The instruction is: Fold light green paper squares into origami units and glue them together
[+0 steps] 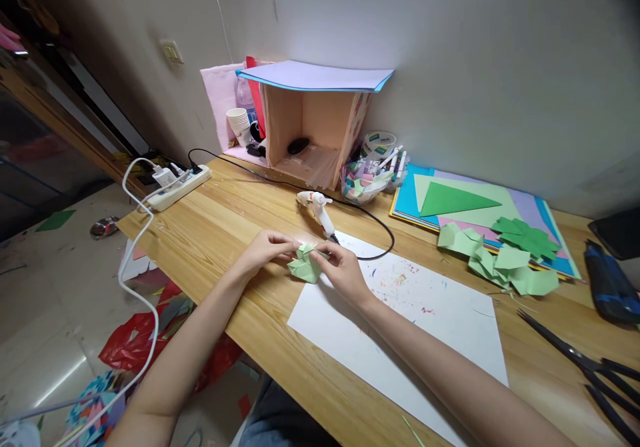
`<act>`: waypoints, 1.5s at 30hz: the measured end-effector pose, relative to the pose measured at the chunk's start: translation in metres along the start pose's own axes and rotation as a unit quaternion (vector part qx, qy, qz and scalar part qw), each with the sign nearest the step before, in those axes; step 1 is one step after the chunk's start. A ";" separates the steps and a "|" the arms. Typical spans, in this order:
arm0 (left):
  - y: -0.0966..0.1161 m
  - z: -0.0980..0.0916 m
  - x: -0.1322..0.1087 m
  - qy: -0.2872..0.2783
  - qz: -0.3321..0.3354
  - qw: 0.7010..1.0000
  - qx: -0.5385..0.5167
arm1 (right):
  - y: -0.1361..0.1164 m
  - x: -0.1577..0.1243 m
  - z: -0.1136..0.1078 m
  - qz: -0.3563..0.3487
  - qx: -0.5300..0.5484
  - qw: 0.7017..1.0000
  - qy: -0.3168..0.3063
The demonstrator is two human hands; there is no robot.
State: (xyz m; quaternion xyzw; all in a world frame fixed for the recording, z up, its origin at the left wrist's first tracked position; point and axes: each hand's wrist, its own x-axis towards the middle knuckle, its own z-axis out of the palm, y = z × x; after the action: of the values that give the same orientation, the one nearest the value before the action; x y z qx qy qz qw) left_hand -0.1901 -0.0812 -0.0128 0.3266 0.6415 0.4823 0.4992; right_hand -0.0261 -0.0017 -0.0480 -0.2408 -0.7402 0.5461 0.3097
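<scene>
Both my hands meet over a small folded piece of light green paper (306,265) at the near left corner of a white sheet (410,320) on the wooden table (220,220). My left hand (267,247) pinches the paper's left side with closed fingers. My right hand (340,268) grips its right side, fingers curled over it. A white hot glue gun (316,207) lies just behind the hands, its black cord looping round to the right.
Folded green paper pieces (500,260) and a stack of coloured sheets (475,200) lie at the right. Black scissors (585,367) rest at the near right edge. Behind stand a cardboard box (315,134), a bowl of scraps (361,186), markers and a power strip (179,186).
</scene>
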 end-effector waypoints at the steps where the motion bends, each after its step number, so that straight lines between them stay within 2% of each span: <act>1: 0.000 0.000 0.000 0.001 0.001 1.000 0.002 | 0.000 0.000 0.000 -0.003 -0.002 1.000 -0.001; 9: 0.000 0.002 -0.001 0.007 0.020 1.000 0.019 | -0.001 -0.002 0.001 -0.023 -0.006 1.000 -0.002; 14: -0.001 0.001 0.000 -0.011 0.037 0.999 0.037 | -0.004 -0.003 0.000 -0.031 -0.001 1.000 -0.005; 17: -0.003 0.003 -0.001 -0.012 0.083 0.994 0.063 | -0.005 -0.004 0.000 -0.034 0.000 0.999 -0.006; 21: -0.004 0.009 -0.005 0.034 0.178 0.973 0.143 | -0.004 -0.003 0.000 -0.024 0.010 1.000 -0.015; 23: -0.005 0.011 -0.007 0.045 0.200 0.964 0.168 | -0.003 -0.003 0.000 -0.020 0.008 1.000 -0.014; 26: -0.005 0.011 -0.006 0.021 0.181 0.970 0.160 | -0.003 -0.002 -0.001 -0.020 -0.003 1.000 -0.001; 32: -0.002 0.005 -0.003 -0.045 0.102 0.991 0.069 | -0.001 -0.002 -0.001 -0.027 -0.018 0.999 0.017; 38: 0.001 0.002 -0.004 -0.055 0.050 0.996 0.044 | -0.002 -0.002 -0.002 -0.044 -0.025 0.999 0.007; 45: 0.001 0.002 -0.005 -0.055 0.032 0.997 0.049 | -0.002 -0.003 -0.002 -0.058 -0.025 0.998 0.006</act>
State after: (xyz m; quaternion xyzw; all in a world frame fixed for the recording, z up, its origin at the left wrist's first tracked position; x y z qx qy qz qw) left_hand -0.1872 -0.0849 -0.0102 0.3968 0.6257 0.4471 0.5011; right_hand -0.0228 -0.0028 -0.0461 -0.2088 -0.7644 0.5071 0.3390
